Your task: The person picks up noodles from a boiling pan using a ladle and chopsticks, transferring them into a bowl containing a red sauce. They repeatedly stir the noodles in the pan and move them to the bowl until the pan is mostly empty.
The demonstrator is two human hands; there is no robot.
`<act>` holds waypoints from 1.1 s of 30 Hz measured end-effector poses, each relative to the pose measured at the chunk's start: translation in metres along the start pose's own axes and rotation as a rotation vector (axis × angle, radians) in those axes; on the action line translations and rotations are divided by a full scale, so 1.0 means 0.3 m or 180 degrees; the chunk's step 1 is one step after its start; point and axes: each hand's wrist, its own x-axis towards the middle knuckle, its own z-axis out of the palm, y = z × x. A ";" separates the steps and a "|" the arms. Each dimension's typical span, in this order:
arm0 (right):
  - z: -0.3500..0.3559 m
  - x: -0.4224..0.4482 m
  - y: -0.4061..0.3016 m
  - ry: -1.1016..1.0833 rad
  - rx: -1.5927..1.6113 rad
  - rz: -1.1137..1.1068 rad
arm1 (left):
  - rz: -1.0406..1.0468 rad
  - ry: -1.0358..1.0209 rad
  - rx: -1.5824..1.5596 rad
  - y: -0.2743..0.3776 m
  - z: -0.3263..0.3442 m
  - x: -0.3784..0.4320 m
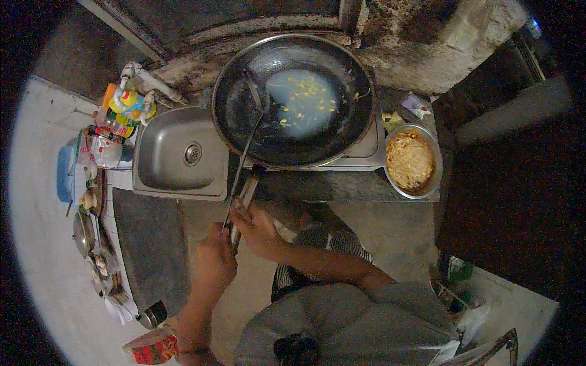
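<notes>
A large black wok sits on the stove, with cloudy liquid and several yellow-headed bean sprouts in it. A long-handled metal spatula leans into its left side, its blade against the wok wall. My left hand is closed around the lower end of the spatula's handle. Close beside it, my right hand grips the wok's long handle; its fingers are partly hidden. To the wok's right stands a metal bowl heaped with cooked bean sprouts.
A stainless steel sink adjoins the wok on the left. Bottles, a blue basket, a pan lid and white spoons line the left wall. A small packet lies behind the bowl.
</notes>
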 end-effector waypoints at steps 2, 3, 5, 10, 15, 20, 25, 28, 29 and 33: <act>0.004 0.021 0.033 0.0226 0.0789 -0.0666 | 0.0051 -0.0134 0.0145 0.007 -0.004 0.013; 0.009 0.019 0.030 0.0260 0.1052 -0.0892 | 0.0251 0.0020 -0.0143 -0.030 0.018 0.015; -0.047 -0.006 -0.054 0.0028 0.0493 -0.0418 | 0.0442 0.0183 -0.0439 -0.056 0.025 0.014; -0.148 -0.044 -0.144 -0.0010 -0.0765 -0.0905 | 0.0103 -0.0226 -0.0106 -0.057 0.030 0.020; -0.202 -0.103 -0.162 -0.0133 -0.1173 -0.1361 | 0.0731 0.0293 0.0279 -0.107 0.054 0.026; -0.226 -0.199 -0.243 -0.0446 -0.1389 -0.1690 | 0.0724 0.0367 0.0803 -0.109 0.024 0.028; -0.196 -0.230 -0.288 -0.0710 -0.1967 -0.1997 | 0.0891 0.1077 0.1707 -0.142 0.010 0.026; -0.194 -0.228 -0.310 -0.0780 -0.1765 -0.1760 | 0.0728 0.1370 0.1420 -0.120 0.001 0.014; -0.191 -0.232 -0.314 -0.0780 -0.1777 -0.1762 | 0.0729 0.1377 0.1410 -0.114 -0.002 0.002; -0.193 -0.254 -0.357 -0.0263 -0.1558 -0.2226 | 0.1334 0.1335 0.1125 -0.032 -0.042 -0.059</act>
